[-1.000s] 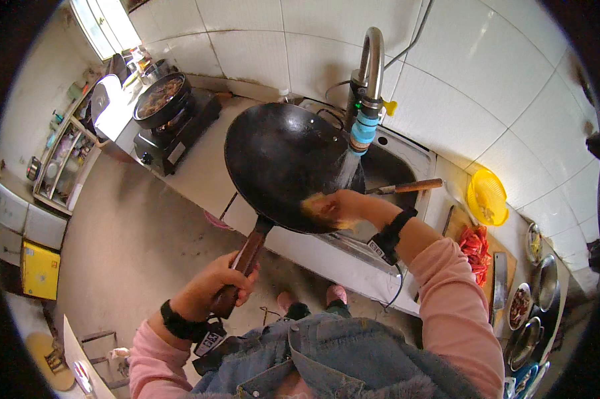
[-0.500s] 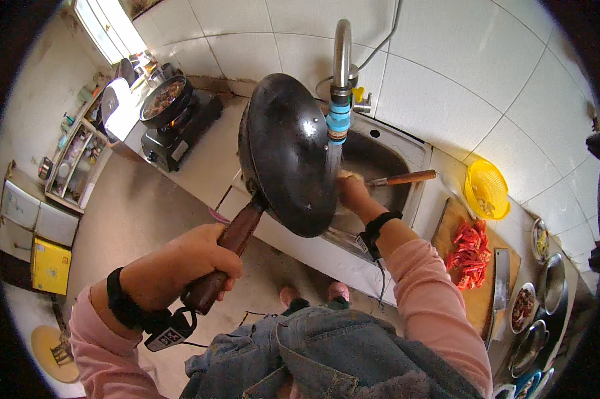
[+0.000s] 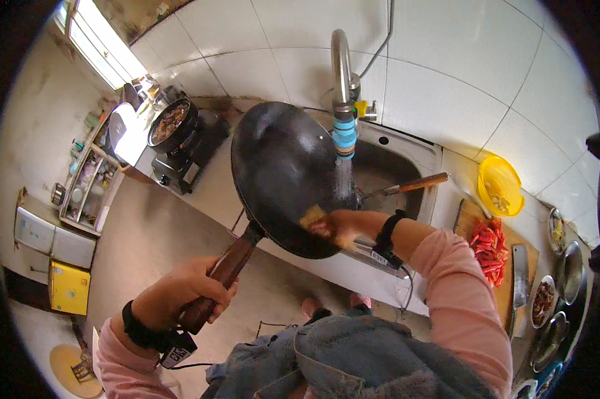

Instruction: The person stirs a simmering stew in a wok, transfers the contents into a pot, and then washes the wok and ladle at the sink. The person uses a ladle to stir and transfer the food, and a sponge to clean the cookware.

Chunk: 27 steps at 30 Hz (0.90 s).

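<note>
My left hand (image 3: pixel 192 290) is closed round the wooden handle (image 3: pixel 232 265) of a black wok (image 3: pixel 280 176). The wok is tilted over the near left part of the metal sink (image 3: pixel 436 158), its hollow inside facing up toward me. Inside it, low on the right, my right hand (image 3: pixel 345 229) presses a yellowish scrubbing sponge (image 3: pixel 312 216) against the surface. The hand is slightly blurred and partly covers the sponge. Water runs from the tap (image 3: pixel 344 133) with its blue nozzle, falling by the wok's right rim.
A wooden-handled utensil (image 3: pixel 423 183) leans in the sink, its head hidden. To the right are a yellow basket (image 3: pixel 506 174), a cutting board (image 3: pixel 467 216) with cut red peppers (image 3: pixel 488 253), a cleaver (image 3: pixel 520 272) and several bowls. A filled pan (image 3: pixel 170 123) sits on the stove (image 3: pixel 197 156) at left.
My right hand has come out from beneath the tap, moving left and nearer into the wok with the sponge. The wok has turned to show more of its inside. The view has shifted slightly.
</note>
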Tool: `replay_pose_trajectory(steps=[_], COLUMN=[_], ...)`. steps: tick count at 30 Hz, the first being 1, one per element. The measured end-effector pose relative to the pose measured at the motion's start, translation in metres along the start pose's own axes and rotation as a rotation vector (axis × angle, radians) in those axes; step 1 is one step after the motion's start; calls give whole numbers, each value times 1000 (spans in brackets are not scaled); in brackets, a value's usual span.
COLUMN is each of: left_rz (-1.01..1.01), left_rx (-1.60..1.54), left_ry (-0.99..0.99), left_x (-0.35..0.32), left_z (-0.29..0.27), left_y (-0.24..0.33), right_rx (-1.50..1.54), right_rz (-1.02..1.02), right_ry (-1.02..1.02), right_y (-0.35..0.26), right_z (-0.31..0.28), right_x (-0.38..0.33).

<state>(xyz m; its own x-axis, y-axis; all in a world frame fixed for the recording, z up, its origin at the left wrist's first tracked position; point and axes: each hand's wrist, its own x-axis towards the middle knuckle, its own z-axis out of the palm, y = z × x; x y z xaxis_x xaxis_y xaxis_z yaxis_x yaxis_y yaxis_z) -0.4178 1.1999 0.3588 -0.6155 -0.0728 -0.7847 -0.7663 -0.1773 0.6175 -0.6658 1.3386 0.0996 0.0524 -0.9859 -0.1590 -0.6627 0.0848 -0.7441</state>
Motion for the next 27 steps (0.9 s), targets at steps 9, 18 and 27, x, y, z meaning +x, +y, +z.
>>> replay_pose_trajectory(steps=[9, 18, 27], left_rz=[36, 109, 122], left_rx=[-64, -362, -500], left_ry=[-118, -270, -365], left_x=[5, 24, 26], left_z=[-35, -57, -70], left_y=[-21, -71, -108], right_rx=[-223, -498, -35], right_rz=[-295, 516, -47], right_ry=[162, -190, -387], right_y=[-21, 7, -72], right_z=[10, -47, -2], right_x=[95, -10, 23])
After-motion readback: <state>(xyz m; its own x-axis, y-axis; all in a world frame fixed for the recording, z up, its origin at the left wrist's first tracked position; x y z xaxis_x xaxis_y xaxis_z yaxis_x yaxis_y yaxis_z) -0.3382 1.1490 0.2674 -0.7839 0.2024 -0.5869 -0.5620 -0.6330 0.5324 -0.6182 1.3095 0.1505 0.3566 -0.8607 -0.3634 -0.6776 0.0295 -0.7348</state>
